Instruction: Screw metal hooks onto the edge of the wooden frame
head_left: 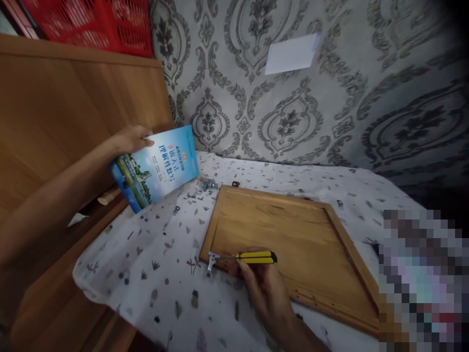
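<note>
My left hand [135, 139] is closed on the upper left edge of a blue book [164, 161] with Chinese lettering, holding it tilted over the left end of the cloth. In my right hand [270, 291] is a screwdriver [255, 257] with a yellow and black handle. Its shaft points left toward a small metal hinge [211, 260] at the near left corner of a framed wooden panel [274, 227]. Whether the tip touches the hinge I cannot tell. The panel lies flat on a patterned white cloth [176, 274].
A small clear plastic bag [208, 184] lies beyond the panel's far left corner. At left stands a wooden cabinet [84, 93] with red plastic baskets [88, 24] on top. Patterned wallpaper bears a white paper [291, 54]. The right edge is pixelated.
</note>
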Demonstrator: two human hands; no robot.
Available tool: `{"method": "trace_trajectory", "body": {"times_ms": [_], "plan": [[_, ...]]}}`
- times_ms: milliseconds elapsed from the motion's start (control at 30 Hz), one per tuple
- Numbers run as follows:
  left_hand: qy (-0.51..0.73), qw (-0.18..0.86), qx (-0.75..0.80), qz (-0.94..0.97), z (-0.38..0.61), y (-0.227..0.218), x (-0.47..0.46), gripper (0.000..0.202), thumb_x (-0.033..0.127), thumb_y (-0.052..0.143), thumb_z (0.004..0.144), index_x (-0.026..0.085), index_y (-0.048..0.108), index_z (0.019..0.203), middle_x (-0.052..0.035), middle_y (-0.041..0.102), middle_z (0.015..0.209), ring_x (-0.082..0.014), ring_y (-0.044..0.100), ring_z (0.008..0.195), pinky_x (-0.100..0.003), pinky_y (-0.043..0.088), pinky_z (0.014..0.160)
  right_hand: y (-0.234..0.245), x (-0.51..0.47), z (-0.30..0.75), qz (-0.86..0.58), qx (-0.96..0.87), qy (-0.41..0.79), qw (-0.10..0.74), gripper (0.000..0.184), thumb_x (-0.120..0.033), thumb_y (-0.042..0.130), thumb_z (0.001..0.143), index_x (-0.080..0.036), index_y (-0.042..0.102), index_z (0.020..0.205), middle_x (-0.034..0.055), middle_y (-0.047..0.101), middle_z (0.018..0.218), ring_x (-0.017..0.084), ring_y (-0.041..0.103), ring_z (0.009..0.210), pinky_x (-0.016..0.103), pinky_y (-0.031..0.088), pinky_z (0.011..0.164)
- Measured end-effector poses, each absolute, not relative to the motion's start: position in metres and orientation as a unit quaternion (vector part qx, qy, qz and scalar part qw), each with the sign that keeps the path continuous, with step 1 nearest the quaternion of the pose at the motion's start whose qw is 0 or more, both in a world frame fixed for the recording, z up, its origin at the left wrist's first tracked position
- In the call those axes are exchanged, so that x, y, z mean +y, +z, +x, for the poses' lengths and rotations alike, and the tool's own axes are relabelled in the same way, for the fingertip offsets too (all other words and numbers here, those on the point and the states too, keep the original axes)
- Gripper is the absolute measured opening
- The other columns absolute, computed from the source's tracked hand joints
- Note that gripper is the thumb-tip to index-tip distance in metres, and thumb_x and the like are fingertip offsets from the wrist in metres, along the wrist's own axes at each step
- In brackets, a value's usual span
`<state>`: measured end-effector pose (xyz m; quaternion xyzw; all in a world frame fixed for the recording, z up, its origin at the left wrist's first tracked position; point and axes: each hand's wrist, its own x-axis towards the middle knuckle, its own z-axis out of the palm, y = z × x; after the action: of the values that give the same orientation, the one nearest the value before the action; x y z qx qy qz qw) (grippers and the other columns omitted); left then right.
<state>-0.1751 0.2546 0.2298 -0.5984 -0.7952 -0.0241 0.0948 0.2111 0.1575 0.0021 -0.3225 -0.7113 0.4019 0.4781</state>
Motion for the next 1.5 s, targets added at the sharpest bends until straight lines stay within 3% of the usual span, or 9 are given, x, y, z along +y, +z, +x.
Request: {"method": "trace_trajectory", "body": {"times_ms": [133,267,367,500,700,1000,1167,1300,1500], "plan": [[-0.018,0.083,-0.816,-0.572,-0.175,0.234,0.219,0.028,0.031,0.048,0.091,0.019,0.07,0.102,-0.0067,0.074,0.094,-0.0267,0.07,0.088,-0.032,0.056,0.084,0.0,0.158,0.211,-0.312,-0.732,0.373,0.477,0.026,-0.045,0.047,0.101,-0.021,0.056,0.094,0.0048,0.069,0.073,0.018,0.07,0.065,0.029,0.057,0.061],[0.022,0.183,-0.835,-0.519,-0.158,0.247,0.194,0.035,0.031,0.043,0.093,0.018,0.065,0.117,-0.0141,0.071,0.109,-0.0379,0.065,0.106,-0.05,0.053,0.092,-0.002,0.159,0.211,-0.306,-0.74,0.366,0.474,0.025,-0.044,0.046,0.101,-0.022,0.054,0.092,0.0044,0.069,0.073,0.018,0.07,0.067,0.029,0.057,0.062],[0.046,0.222,-0.836,-0.5,-0.134,0.237,0.181,0.042,0.025,0.037,0.095,0.015,0.054,0.132,-0.022,0.068,0.111,-0.0461,0.062,0.111,-0.062,0.05,0.088,-0.002,0.158,0.21,-0.301,-0.74,0.366,0.478,0.023,-0.043,0.047,0.101,-0.022,0.053,0.096,0.0039,0.069,0.073,0.018,0.07,0.067,0.03,0.058,0.063],[0.095,0.176,-0.822,-0.533,-0.102,0.189,0.17,0.045,0.007,0.041,0.087,0.006,0.053,0.129,-0.0266,0.07,0.102,-0.0446,0.067,0.103,-0.055,0.052,0.084,0.0,0.156,0.211,-0.291,-0.74,0.371,0.48,0.021,-0.042,0.048,0.101,-0.022,0.052,0.1,0.0038,0.069,0.074,0.018,0.07,0.069,0.031,0.058,0.065],[0.127,0.069,-0.784,-0.603,-0.069,0.118,0.168,0.042,0.005,0.036,0.089,0.009,0.057,0.125,-0.0246,0.072,0.105,-0.0363,0.069,0.102,-0.044,0.053,0.084,-0.005,0.158,0.21,-0.286,-0.737,0.379,0.48,0.019,-0.041,0.049,0.101,-0.021,0.052,0.101,0.0033,0.068,0.075,0.019,0.069,0.068,0.032,0.056,0.065],[0.146,0.022,-0.761,-0.632,-0.043,0.09,0.151,0.041,0.005,0.039,0.09,0.007,0.054,0.128,-0.0218,0.072,0.108,-0.0333,0.07,0.102,-0.044,0.053,0.084,-0.009,0.159,0.21,-0.281,-0.733,0.39,0.482,0.02,-0.041,0.05,0.1,-0.022,0.053,0.1,0.0035,0.067,0.075,0.019,0.069,0.069,0.031,0.056,0.064],[0.164,0.055,-0.776,-0.606,-0.052,0.111,0.14,0.04,0.005,0.039,0.09,0.009,0.058,0.125,-0.0189,0.073,0.106,-0.0305,0.07,0.102,-0.039,0.055,0.084,-0.007,0.159,0.21,-0.281,-0.735,0.382,0.485,0.019,-0.041,0.05,0.1,-0.022,0.052,0.098,0.0037,0.067,0.075,0.019,0.069,0.068,0.031,0.057,0.064],[0.157,0.14,-0.818,-0.535,-0.074,0.161,0.127,0.044,0.01,0.032,0.094,0.009,0.052,0.133,-0.0225,0.072,0.103,-0.0378,0.07,0.1,-0.049,0.056,0.079,-0.005,0.159,0.21,-0.267,-0.744,0.376,0.484,0.015,-0.036,0.048,0.102,-0.022,0.05,0.103,0.0024,0.066,0.075,0.017,0.069,0.067,0.029,0.057,0.062],[0.073,0.216,-0.856,-0.465,-0.128,0.232,0.104,0.041,0.043,0.03,0.1,0.022,0.058,0.121,-0.0107,0.069,0.101,-0.0372,0.068,0.106,-0.05,0.055,0.085,-0.005,0.16,0.209,-0.272,-0.741,0.37,0.49,0.015,-0.037,0.048,0.102,-0.022,0.049,0.102,0.0029,0.067,0.075,0.018,0.07,0.067,0.03,0.057,0.063]]}}
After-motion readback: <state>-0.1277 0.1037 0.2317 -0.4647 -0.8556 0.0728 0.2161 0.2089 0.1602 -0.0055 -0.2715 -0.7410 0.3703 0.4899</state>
